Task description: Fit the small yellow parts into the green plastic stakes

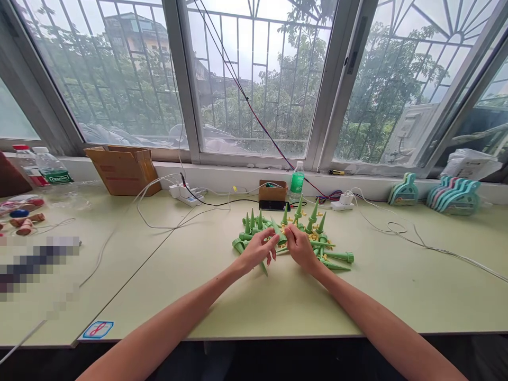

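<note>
Both my hands meet above a pile of green plastic spikes (337,255) and small yellow plastic pieces (315,234). My left hand (257,251) is closed at thumb and fingers on a green plastic spike (277,227), its pointed end tilted up and its wider end towards my right hand. My right hand (300,247) is curled shut right beside that wide end. What its fingers pinch is hidden. Several other spikes stand upright behind my hands, such as the green spike (313,216); others lie on their sides around them.
Behind the pile are a dark phone (273,206), a small cardboard box (273,190) and a green-labelled bottle (297,180). Power strips (186,196) and white cables (159,226) cross the table (159,280). A larger cardboard box (125,172) stands left; teal hanger-like items (454,197) stand right.
</note>
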Demonstrator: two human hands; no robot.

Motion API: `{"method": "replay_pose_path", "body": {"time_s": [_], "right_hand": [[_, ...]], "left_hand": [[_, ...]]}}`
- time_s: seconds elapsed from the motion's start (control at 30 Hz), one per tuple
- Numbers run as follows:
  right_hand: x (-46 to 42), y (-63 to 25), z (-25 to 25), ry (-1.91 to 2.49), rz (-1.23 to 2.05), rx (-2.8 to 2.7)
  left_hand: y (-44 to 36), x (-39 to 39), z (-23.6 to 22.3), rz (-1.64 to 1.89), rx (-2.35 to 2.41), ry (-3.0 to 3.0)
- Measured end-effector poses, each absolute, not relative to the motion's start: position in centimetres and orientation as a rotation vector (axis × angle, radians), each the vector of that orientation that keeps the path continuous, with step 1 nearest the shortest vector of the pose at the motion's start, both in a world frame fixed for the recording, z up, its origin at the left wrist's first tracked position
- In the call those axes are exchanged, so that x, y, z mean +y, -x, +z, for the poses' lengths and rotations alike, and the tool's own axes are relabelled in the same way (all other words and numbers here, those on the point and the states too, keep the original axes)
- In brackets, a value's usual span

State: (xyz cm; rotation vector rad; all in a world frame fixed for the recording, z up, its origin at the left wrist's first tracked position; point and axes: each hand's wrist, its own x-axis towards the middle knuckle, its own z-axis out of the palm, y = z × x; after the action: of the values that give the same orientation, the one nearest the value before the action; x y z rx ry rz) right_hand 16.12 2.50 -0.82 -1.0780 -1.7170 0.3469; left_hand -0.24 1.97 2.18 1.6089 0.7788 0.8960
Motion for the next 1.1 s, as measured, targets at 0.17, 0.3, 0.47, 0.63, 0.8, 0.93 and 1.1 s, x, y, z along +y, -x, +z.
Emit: {"method": "replay_pose_path", "body": {"time_s": [0.17, 0.3, 0.47, 0.63, 0.8, 0.93, 1.1], "right_hand": [[2.5, -16.1, -0.8, 1.085, 0.337, -1.72], [2.5, -16.0, -0.7, 1.095, 0.311, -1.729], [2.4, -16.0, -0.7, 1.093, 0.308, -1.738], [2.5, -16.0, -0.7, 1.103, 0.295, -1.744], [2.5, -16.0, -0.7, 1.109, 0.295, -1.743], [2.5, -16.0, -0.7, 1.11, 0.29, -1.746], [2.7, -16.0, -0.8, 1.101, 0.286, -1.746]], "left_hand": [[0.3, 2.3, 1.8, 0.917, 0.747, -1.645], [0.4, 2.7, 1.1, 0.944, 0.724, -1.675], [0.3, 2.8, 0.9, 0.975, 0.752, -1.698], [0.2, 2.7, 0.7, 1.003, 0.751, -1.723], [0.3, 2.7, 0.6, 1.02, 0.732, -1.762], [0.3, 2.7, 0.5, 1.042, 0.784, -1.788], [0.2, 2.4, 0.8, 1.087, 0.814, -1.842]]}}
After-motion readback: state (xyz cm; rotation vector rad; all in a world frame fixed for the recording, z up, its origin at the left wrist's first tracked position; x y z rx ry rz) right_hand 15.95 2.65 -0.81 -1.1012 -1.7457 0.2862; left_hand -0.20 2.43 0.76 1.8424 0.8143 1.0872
